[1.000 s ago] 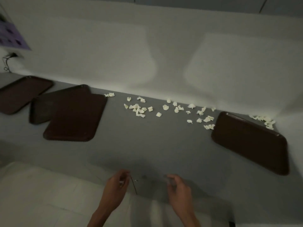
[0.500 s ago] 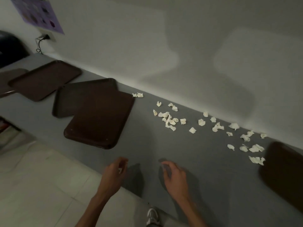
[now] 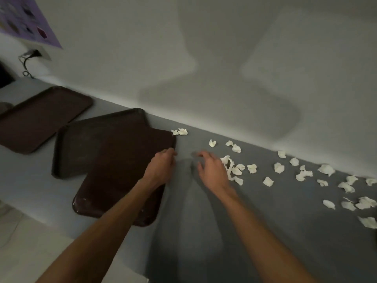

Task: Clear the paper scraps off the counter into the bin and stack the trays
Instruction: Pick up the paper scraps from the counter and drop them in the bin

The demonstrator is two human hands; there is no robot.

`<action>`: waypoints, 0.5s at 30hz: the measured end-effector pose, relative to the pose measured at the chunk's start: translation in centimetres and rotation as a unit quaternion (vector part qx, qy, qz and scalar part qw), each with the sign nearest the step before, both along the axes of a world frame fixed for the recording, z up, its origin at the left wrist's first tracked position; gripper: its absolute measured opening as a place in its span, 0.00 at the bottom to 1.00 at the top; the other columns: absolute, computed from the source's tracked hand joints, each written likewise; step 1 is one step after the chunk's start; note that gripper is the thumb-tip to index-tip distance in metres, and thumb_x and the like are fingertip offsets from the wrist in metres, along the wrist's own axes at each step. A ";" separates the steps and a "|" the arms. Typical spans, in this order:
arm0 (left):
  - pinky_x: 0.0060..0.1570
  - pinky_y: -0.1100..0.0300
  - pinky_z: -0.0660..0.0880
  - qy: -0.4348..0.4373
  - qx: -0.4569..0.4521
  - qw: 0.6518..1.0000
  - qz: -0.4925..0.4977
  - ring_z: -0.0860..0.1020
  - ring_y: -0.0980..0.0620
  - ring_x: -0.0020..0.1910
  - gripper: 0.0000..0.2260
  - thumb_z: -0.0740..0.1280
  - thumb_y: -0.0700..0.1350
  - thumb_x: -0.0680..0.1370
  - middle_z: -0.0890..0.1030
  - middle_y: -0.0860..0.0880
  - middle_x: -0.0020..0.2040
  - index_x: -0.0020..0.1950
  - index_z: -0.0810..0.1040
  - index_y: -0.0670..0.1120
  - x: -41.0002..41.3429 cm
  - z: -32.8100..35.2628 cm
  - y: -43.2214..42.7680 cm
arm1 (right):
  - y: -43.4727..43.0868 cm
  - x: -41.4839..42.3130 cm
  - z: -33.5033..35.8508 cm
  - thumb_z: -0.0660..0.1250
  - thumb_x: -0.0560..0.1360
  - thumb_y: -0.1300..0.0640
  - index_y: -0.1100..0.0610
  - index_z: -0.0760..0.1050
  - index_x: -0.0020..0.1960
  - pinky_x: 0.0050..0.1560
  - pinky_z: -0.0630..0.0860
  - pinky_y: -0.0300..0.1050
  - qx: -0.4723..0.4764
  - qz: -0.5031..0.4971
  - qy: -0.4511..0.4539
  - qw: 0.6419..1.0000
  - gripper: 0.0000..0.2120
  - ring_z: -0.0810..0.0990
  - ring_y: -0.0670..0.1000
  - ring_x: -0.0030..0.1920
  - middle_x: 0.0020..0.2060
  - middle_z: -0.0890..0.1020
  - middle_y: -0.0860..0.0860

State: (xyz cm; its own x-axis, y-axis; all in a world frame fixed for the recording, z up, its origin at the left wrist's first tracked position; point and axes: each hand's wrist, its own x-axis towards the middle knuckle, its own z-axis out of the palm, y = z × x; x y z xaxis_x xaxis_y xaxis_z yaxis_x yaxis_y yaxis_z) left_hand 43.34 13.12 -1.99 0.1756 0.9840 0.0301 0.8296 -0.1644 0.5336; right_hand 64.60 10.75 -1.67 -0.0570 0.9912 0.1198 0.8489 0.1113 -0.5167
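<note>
Now both hands have come forward from the near edge of the surface, where they hung half a second ago, to the work itself. My left hand (image 3: 161,170) lies on the right rim of the near tray (image 3: 114,180) with its fingers curled over the edge, gripping it as far as I can judge. My right hand (image 3: 212,170) is spread with the fingers bent like a rake. It holds nothing that I can see, and its outer side is just beside the nearest clump of paper scraps (image 3: 234,170). It is somewhat blurred, so I cannot tell whether it touches them. The near tray overlaps a second tray (image 3: 91,139) askew, and a third tray (image 3: 40,119) lies apart farther left. The scraps are strewn along the grey surface (image 3: 265,221) from the tray's far corner away to the right, mostly near the wall. I judge that the reach is over and the clearing is about to begin. No scrap is gathered yet and the trays are not squared into a stack. The bin is out of view, so I cannot tell which way the scraps must go.
</note>
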 end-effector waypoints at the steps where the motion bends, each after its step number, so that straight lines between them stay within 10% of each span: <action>1: 0.48 0.48 0.81 0.014 -0.002 1.000 -0.011 0.81 0.47 0.48 0.10 0.63 0.44 0.79 0.80 0.50 0.53 0.59 0.75 0.51 -0.1 0.0 2.0 | 2.0 -0.2 0.0 0.65 0.79 0.58 0.49 0.75 0.64 0.52 0.79 0.52 0.007 -0.019 -0.014 1.000 0.13 0.80 0.58 0.57 0.58 0.81 0.52; 8: 0.47 0.42 0.80 0.079 0.033 0.993 -0.077 0.80 0.39 0.48 0.09 0.59 0.40 0.81 0.79 0.45 0.54 0.58 0.72 0.49 -0.2 -1.5 11.5 | 10.5 1.1 -3.5 0.66 0.71 0.74 0.57 0.76 0.67 0.55 0.80 0.53 -0.051 -0.092 -0.123 0.987 0.27 0.80 0.64 0.59 0.61 0.79 0.58; 15: 0.52 0.41 0.78 0.149 0.053 0.976 -0.146 0.74 0.40 0.59 0.18 0.63 0.38 0.78 0.75 0.42 0.62 0.68 0.70 0.45 0.2 -3.0 17.1 | 10.0 -0.9 -5.7 0.64 0.74 0.74 0.63 0.79 0.61 0.58 0.77 0.51 -0.072 -0.101 -0.144 0.982 0.18 0.82 0.61 0.57 0.56 0.83 0.60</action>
State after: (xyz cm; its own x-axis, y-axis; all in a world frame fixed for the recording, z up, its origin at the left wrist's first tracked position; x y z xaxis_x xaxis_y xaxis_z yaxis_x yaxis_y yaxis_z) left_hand 43.57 30.19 -5.01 0.4651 0.8847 0.0326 0.8550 -0.4584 0.2425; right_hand 63.72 20.78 -7.34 0.1317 0.9912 -0.0137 0.9594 -0.1309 -0.2500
